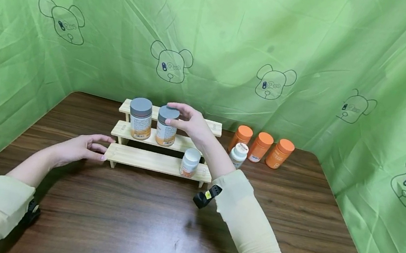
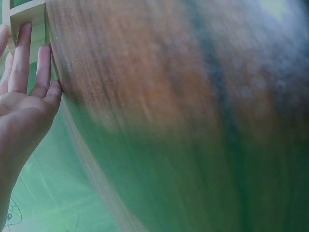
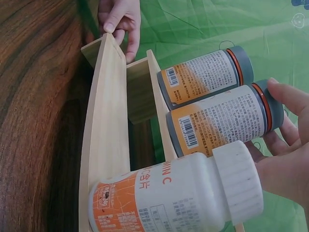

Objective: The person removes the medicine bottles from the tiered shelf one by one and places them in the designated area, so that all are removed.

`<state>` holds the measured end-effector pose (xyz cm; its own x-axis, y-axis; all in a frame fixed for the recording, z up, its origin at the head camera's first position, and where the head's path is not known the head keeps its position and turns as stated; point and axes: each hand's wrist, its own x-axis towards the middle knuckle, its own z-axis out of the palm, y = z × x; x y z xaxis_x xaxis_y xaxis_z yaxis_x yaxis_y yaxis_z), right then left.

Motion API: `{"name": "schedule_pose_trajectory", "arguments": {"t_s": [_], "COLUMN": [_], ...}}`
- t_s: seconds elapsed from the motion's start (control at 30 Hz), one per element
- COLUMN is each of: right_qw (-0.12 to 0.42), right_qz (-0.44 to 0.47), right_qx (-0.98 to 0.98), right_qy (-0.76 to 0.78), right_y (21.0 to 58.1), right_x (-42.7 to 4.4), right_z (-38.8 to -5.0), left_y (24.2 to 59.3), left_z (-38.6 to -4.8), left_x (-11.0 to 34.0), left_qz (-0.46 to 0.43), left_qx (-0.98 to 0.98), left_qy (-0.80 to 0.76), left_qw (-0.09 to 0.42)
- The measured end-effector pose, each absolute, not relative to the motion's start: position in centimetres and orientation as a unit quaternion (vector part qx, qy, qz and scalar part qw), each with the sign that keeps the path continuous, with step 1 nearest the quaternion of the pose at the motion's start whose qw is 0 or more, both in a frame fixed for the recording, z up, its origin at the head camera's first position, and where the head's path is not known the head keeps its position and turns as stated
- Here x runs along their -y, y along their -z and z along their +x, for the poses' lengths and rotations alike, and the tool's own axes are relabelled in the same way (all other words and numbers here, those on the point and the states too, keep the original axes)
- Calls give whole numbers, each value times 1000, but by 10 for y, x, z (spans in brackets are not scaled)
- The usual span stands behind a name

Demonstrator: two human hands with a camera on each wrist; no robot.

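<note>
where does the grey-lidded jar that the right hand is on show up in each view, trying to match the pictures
Head: jar left of centre, on the middle step of the wooden rack, the right hand at its lid.
Left wrist: not in it.
Right wrist: jar right of centre, between the other grey-lidded jar and a white bottle.
Shared landmark: the wooden rack, top left corner in the left wrist view.

Glare whitens the near tabletop (image 1: 125, 207), and the left wrist view looks blurred.
</note>
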<state>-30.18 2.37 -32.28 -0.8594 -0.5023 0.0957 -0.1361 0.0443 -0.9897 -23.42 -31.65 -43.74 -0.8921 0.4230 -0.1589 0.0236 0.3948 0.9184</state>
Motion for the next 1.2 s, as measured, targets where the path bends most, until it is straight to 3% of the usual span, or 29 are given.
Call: {"name": "schedule_pose_trajectory", "arguments": {"t_s": [1.2], "right_qw": [114], "right_qz": [-212], "right_qx": [-747], "right_qy": [620], "right_y": [303], "right_x": [-40], "right_z": [-298], "left_y": [434], "left_z": [-233], "left_x": [315], "left_qz": [128], "left_qx": [-812], "left_qy": [-536], "left_qw": [191]}}
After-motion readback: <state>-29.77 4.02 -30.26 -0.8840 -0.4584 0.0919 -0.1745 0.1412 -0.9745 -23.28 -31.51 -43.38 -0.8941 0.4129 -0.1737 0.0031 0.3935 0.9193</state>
